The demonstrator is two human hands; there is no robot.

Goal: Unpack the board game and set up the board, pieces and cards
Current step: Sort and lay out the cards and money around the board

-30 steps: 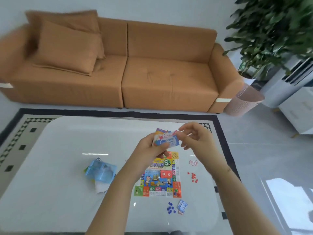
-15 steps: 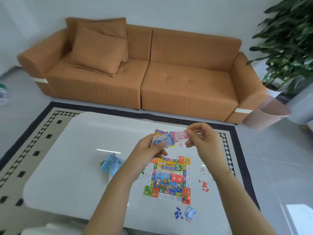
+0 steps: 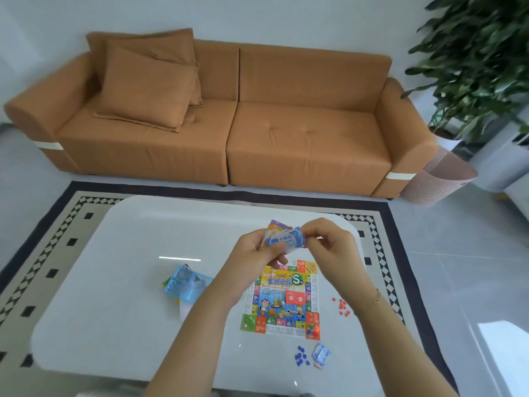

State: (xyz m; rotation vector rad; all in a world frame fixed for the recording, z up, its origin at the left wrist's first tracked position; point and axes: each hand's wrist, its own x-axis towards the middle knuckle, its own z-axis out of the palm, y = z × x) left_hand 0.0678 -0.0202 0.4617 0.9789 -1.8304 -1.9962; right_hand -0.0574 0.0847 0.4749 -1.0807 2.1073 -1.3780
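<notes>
My left hand (image 3: 259, 253) grips a small stack of cards (image 3: 286, 239), blue-and-white card on top, above the far edge of the colourful board (image 3: 283, 300). My right hand (image 3: 329, 245) pinches the right end of the top card. The board lies flat on the white table (image 3: 128, 282). Small red pieces (image 3: 342, 306) lie to its right. Blue pieces (image 3: 301, 357) and a small blue packet (image 3: 321, 355) lie near its front right corner. A red token (image 3: 312, 330) stands on the board's front right square.
A clear blue plastic case (image 3: 184, 286) lies left of the board on some paper. Behind the table stands an orange sofa (image 3: 229, 124) on a patterned rug (image 3: 57, 239). A pink basket (image 3: 440, 179) and a plant (image 3: 481, 61) are at the right.
The view has swung left and tilted. My right hand first drew a pink card out to the right of the stack; now it is back at the stack, pinching the top blue card.
</notes>
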